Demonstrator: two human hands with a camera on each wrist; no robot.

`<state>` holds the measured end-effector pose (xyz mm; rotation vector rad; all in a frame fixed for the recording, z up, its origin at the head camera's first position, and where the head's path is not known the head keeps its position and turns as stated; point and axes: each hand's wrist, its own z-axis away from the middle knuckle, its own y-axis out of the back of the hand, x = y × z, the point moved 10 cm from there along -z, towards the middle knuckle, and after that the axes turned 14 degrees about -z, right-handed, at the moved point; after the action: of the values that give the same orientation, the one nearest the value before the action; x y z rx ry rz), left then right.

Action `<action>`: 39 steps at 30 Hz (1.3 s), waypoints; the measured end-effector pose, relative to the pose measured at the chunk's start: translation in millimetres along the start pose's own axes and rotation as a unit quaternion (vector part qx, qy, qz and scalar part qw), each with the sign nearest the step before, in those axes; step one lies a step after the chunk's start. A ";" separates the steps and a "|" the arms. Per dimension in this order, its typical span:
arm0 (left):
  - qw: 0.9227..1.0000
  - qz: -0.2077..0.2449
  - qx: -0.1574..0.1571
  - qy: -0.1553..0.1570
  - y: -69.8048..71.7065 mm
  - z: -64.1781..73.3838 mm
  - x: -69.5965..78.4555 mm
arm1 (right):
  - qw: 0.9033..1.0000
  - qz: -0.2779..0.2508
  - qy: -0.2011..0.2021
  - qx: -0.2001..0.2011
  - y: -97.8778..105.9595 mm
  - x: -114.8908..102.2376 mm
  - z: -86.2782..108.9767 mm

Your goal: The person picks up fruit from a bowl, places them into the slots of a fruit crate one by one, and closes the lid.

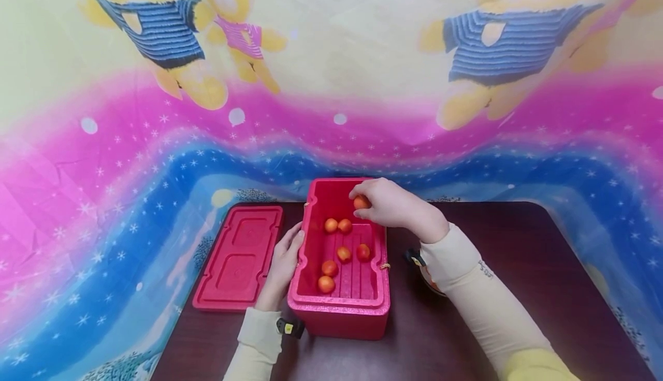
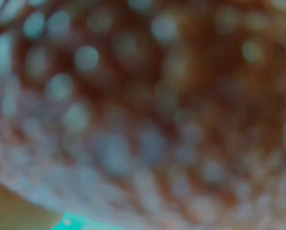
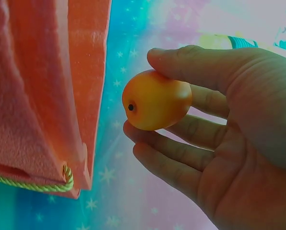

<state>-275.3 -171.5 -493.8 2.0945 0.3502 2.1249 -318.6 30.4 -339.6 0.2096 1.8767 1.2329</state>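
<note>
A small, smooth orange fruit with a dark stem spot is pinched between the thumb and fingers of my right hand. That hand is over the far right part of a red foam box, which stands without its lid. Several more orange fruits lie on the box's ribbed floor, one of them redder. My left hand rests along the box's left outer wall, fingers extended and touching near the rim. In the left wrist view a blurred, speckled reddish-brown surface hides the hand.
The red lid lies flat on the dark wooden table, left of the box. A dish with something orange shows partly behind the right sleeve. Yellow rope loops through the box's side. A cartoon bear curtain hangs behind.
</note>
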 end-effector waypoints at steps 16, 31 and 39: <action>1.000 0.011 -0.012 -0.003 -2.1 0.0 1.0 | 0.998 0.014 0.005 -0.061 -25.2 -13.1 -16.5; 1.000 0.019 -0.015 -0.001 -2.2 -0.6 0.8 | 0.997 0.018 -0.005 -0.081 -36.2 -21.2 -22.5; 1.000 0.016 -0.011 -0.008 -2.1 0.3 1.2 | 0.996 0.021 -0.010 -0.086 -38.9 -22.8 -22.4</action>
<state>-275.2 -169.2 -493.2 2.1167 0.2916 2.1189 -309.2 -16.6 -355.2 0.1688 1.7464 1.4087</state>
